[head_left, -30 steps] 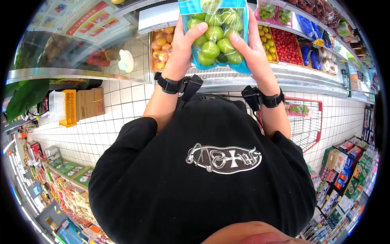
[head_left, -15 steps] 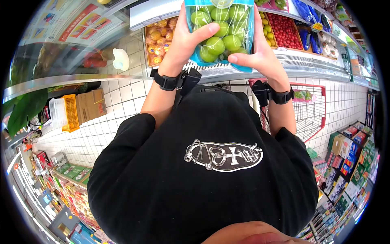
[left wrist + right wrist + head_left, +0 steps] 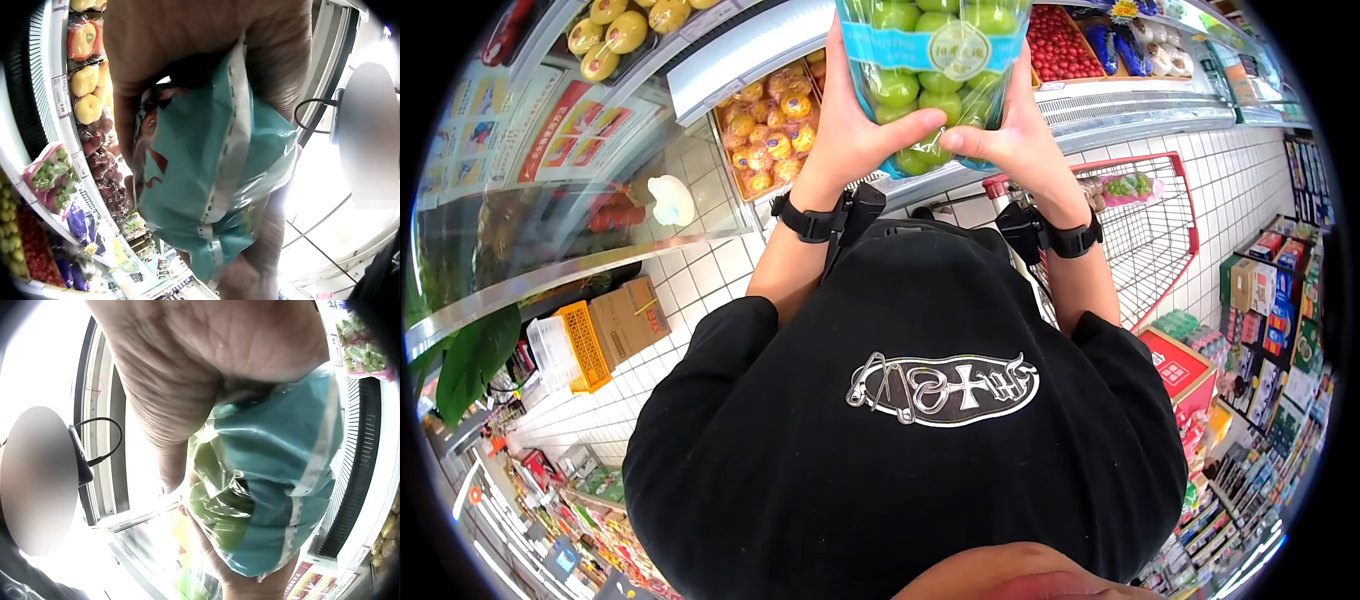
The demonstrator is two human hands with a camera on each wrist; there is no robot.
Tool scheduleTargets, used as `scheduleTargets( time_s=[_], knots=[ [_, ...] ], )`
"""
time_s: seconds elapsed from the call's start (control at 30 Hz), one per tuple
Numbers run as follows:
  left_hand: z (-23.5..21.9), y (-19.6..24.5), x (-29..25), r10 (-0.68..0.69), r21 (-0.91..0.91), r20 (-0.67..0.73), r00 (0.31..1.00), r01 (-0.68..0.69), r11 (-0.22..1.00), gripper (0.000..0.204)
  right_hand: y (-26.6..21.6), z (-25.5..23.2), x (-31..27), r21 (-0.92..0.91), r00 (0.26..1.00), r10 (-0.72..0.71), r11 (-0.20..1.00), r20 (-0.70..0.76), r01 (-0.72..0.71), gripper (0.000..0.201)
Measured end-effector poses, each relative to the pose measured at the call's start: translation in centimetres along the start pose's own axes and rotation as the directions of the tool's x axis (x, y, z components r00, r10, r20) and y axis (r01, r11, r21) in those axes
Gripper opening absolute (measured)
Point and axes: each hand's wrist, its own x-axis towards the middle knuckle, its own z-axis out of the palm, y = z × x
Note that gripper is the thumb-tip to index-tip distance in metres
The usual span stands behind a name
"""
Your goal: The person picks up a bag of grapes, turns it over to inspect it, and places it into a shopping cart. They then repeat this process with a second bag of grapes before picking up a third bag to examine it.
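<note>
A clear and teal plastic bag of round green fruit [image 3: 935,60] is held up in front of the chest, at the top of the head view. My left hand [image 3: 855,130] grips its left side, thumb across the front. On the other side my right hand [image 3: 1015,135] grips it, and the two thumb tips nearly meet low on the bag's face. The left wrist view shows the teal side of the bag [image 3: 194,156] beneath the palm. In the right wrist view green fruit shows through the clear part of the bag [image 3: 219,500].
Beyond the bag stands a chilled display shelf with a crate of wrapped yellow-orange fruit [image 3: 770,135] and a crate of small red fruit [image 3: 1060,45]. A red-framed shopping cart [image 3: 1145,230] holding a pink bag stands at the right. A yellow basket [image 3: 585,345] and a cardboard box [image 3: 628,318] are at left.
Both hands have tilted the bag, so its blue band and round label now show on the face. The shelf and floor have shifted in view; both hands keep hold.
</note>
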Motion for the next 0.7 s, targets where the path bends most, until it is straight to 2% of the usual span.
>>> scheduleTargets(
  time_s=[0.07,0.1,0.2,0.23,0.33,0.37,0.47,0.7],
  knots=[
    [0.0,-0.5,-0.1,-0.006,0.019,0.003,1.0,0.006,1.0,0.087,0.0,-0.4,-0.2,-0.052,0.998,-0.006,0.999,-0.058,0.003,0.111],
    [0.3,-0.5,-0.1,0.012,0.044,0.008,1.0,-0.012,0.999,0.088,0.3,-0.4,-0.3,-0.045,0.997,0.008,0.999,-0.082,-0.011,0.096],
    [1.1,-0.1,0.0,0.031,0.073,0.037,0.999,-0.033,0.997,0.087,0.6,-0.9,-0.6,0.051,0.988,0.069,0.997,-0.139,-0.062,0.085],
    [1.3,-0.2,0.1,0.038,0.063,0.041,0.998,-0.04,0.997,0.087,0.3,-0.9,-0.4,0.068,0.989,0.042,0.997,-0.141,-0.033,0.08],
    [1.7,-0.6,0.0,-0.018,-0.013,0.032,0.999,0.018,1.0,0.081,-1.2,0.5,-0.1,0.032,0.959,-0.061,0.997,-0.278,0.073,0.08],
    [1.6,-0.7,0.0,-0.035,-0.023,0.034,0.999,0.035,0.999,0.08,-1.9,1.0,-0.1,0.028,0.954,-0.044,0.998,-0.298,0.055,0.08],
    [1.7,-0.9,0.1,-0.061,-0.01,0.023,0.998,0.061,0.998,0.076,-2.9,1.6,0.0,-0.007,0.945,-0.017,1.0,-0.327,0.015,0.079],
    [1.8,-0.7,0.4,-0.129,0.019,-0.011,0.992,0.129,0.991,0.069,-2.2,0.6,0.3,0.035,0.955,0.049,0.999,-0.291,-0.041,0.075]
  ],
)
